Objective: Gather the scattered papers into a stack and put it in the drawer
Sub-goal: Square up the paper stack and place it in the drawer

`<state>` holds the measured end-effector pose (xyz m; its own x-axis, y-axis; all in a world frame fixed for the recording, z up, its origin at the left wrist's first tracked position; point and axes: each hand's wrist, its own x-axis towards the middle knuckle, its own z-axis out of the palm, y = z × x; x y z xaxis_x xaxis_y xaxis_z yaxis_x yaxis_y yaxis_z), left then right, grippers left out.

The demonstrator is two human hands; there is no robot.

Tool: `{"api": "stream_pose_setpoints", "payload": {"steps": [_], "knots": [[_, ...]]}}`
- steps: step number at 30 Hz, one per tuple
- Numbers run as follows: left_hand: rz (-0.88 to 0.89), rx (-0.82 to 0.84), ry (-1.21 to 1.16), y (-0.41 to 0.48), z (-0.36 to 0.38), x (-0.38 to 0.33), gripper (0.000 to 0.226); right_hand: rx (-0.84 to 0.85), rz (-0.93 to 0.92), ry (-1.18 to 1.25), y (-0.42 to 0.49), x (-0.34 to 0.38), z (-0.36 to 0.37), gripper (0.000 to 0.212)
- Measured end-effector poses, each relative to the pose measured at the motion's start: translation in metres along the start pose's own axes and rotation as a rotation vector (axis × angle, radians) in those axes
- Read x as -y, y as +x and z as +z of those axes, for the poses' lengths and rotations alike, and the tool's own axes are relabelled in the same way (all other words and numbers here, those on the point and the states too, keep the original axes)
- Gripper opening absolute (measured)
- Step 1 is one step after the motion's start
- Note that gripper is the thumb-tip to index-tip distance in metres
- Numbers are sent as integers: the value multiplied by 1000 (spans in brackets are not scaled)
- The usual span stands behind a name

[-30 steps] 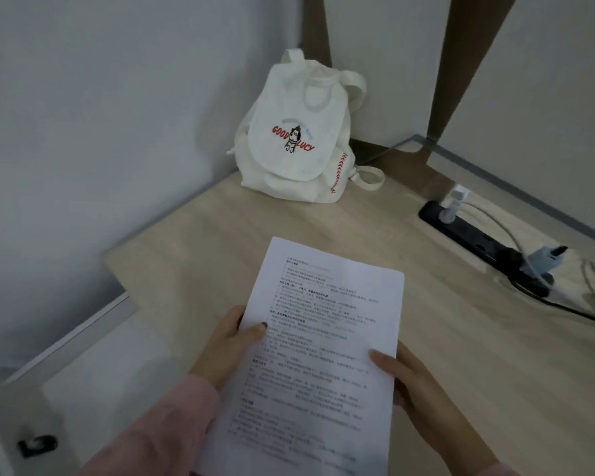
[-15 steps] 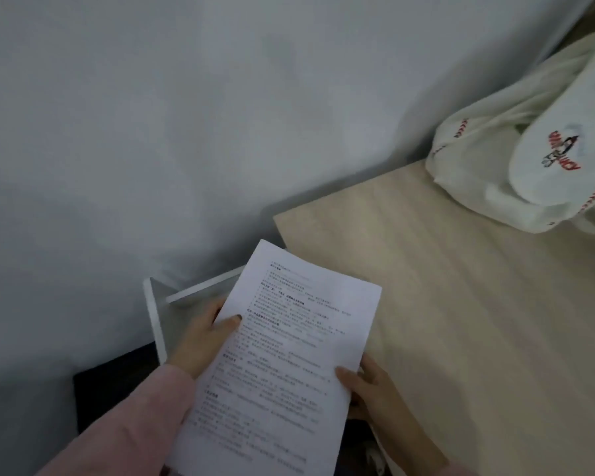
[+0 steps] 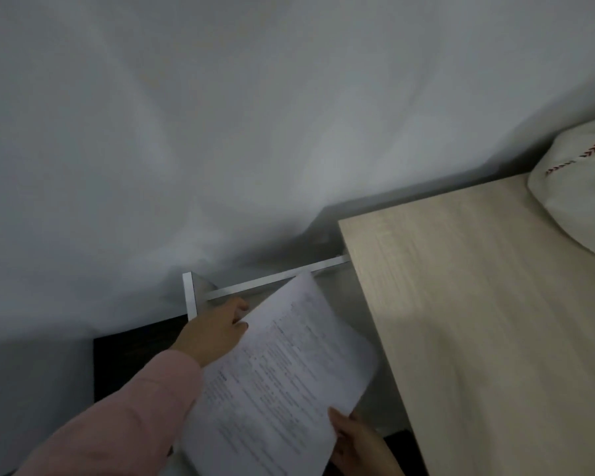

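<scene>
Both hands on the paper stack [image 3: 282,383], held tilted over the open white drawer [image 3: 268,280], just left of the desk's [image 3: 478,321] left edge. Left hand [image 3: 217,333], pink sleeve [image 3: 128,417], pinches the stack's left edge w/ thumb on top; right hand [image 3: 358,444] grips its near right corner. White bag [image 3: 577,197] sits at desk's far right corner. Pic blurry, print unreadable.

Left hand [image 3: 217,333] extended forward, grip closed; right hand [image 3: 358,443] low, grip closed.
</scene>
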<state>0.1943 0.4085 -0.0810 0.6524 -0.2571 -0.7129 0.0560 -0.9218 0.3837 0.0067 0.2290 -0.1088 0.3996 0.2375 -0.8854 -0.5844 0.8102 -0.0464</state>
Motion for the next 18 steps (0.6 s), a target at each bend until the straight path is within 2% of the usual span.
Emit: {"api": "stream_pose_setpoints", "payload": {"steps": [5, 8, 10, 12, 15, 18], "knots": [[92, -141, 193, 28, 19, -10, 37, -195, -112, 116, 24, 6, -12, 56], [173, -307, 218, 34, 35, -10, 47, -270, -160, 250, 35, 4, -2, 47], [155, -328, 82, 29, 47, -12, 51, -332, -161, 316, 46, 1, 8, 44], [105, -282, -85, 23, 62, -11, 54, -367, -174, 324, 55, -2, 16, 45], [-20, -205, -279, 16, 87, -5, 63, -372, -256, 303, 65, -3, 20, 45], [-201, -165, -599, 19, 107, 6, 66, -338, -271, 276, 71, 2, 18, 40]]}}
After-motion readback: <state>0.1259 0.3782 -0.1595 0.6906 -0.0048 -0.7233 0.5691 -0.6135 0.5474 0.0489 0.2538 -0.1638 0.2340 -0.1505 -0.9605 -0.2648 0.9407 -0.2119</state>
